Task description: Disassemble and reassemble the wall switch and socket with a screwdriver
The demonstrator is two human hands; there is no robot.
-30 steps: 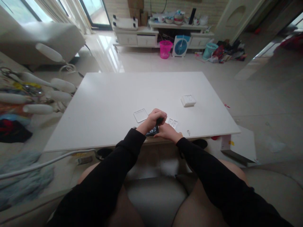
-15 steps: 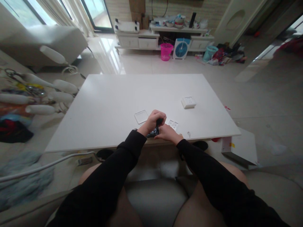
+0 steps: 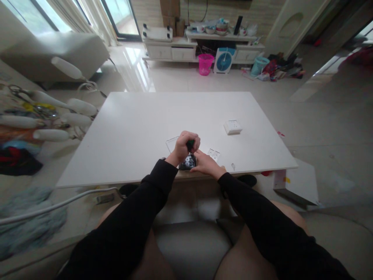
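Clenched around a dark-handled screwdriver (image 3: pixel 190 144), my left hand (image 3: pixel 183 147) stands it upright on a small dark socket insert (image 3: pixel 187 163), which my right hand (image 3: pixel 204 165) grips at the near edge of the white rectangular table (image 3: pixel 131 128), just beside a flat white faceplate (image 3: pixel 213 154).
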